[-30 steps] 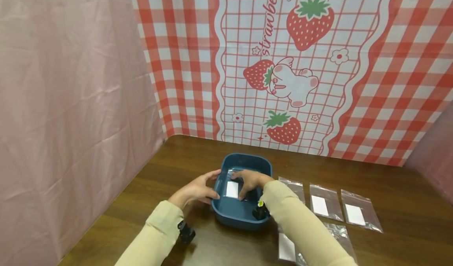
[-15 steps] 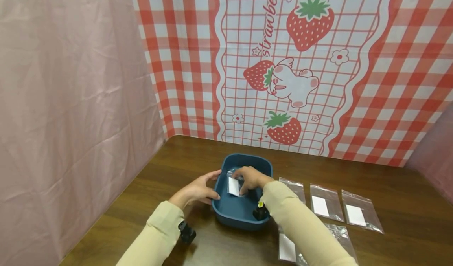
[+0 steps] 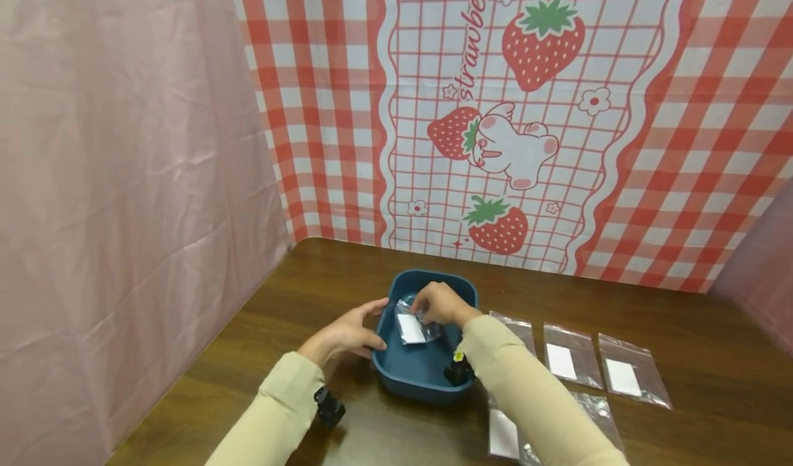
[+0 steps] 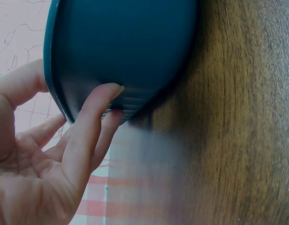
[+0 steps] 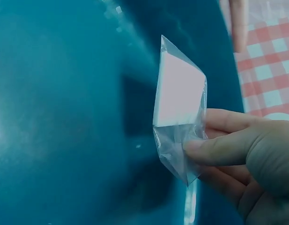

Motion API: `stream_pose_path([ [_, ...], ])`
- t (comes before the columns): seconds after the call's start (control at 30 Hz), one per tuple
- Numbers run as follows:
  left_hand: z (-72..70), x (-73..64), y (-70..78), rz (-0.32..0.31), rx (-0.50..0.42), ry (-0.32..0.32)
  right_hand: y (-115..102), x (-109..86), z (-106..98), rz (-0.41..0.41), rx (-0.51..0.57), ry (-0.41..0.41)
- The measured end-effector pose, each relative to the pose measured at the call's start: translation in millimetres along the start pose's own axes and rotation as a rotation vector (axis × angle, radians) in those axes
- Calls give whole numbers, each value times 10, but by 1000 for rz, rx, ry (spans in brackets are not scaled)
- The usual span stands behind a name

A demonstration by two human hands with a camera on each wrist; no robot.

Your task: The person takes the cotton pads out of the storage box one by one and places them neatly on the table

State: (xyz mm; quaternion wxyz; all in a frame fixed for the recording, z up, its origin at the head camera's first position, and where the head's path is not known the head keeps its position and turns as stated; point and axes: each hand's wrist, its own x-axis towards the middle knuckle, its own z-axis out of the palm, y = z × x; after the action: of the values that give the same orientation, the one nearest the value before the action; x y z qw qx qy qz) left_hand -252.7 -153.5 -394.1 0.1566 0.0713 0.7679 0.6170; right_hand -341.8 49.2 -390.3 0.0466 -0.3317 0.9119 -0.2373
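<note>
A blue plastic bin (image 3: 416,376) with rounded corners stands on the wooden table. At its left wall is my left hand (image 3: 348,331), the thumb at the rim and other fingers along the outer side (image 4: 90,124). Inside the bin, my right hand (image 3: 447,305) pinches a small clear zip bag (image 5: 174,143) between thumb and fingers. The bag carries a white rectangular label or card (image 5: 181,91). It tilts up, its far edge near the bin floor, and the bag's plastic is folded at the fingertips.
Several flat clear bags lie right of the bin, among them a bag with a white patch (image 3: 570,354) and another bag (image 3: 632,369). My right sleeve (image 3: 526,390) covers part of them. A strawberry-patterned cloth (image 3: 483,142) hangs behind, and a pink curtain (image 3: 136,177) hangs at left.
The right fingers have drawn together on the small bag. Its near part has bent and lifted, and the right hand has risen slightly. The left hand stays at the bin's wall.
</note>
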Motion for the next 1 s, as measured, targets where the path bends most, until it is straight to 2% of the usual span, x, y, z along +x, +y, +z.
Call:
stream_pose_path([
  [0.23, 34, 3, 34, 0, 9, 8, -50, -68, -156, 21, 36, 33],
  [0.5, 75, -2, 33, 2, 8, 12, -73, -236, -310, -33, 42, 98],
  [0.87, 74, -24, 30, 0, 16, 28, -145, -652, -531, -102, 103, 197],
  [1.0, 75, -32, 23, 2, 26, 17, -159, -835, -570, -88, 103, 211],
])
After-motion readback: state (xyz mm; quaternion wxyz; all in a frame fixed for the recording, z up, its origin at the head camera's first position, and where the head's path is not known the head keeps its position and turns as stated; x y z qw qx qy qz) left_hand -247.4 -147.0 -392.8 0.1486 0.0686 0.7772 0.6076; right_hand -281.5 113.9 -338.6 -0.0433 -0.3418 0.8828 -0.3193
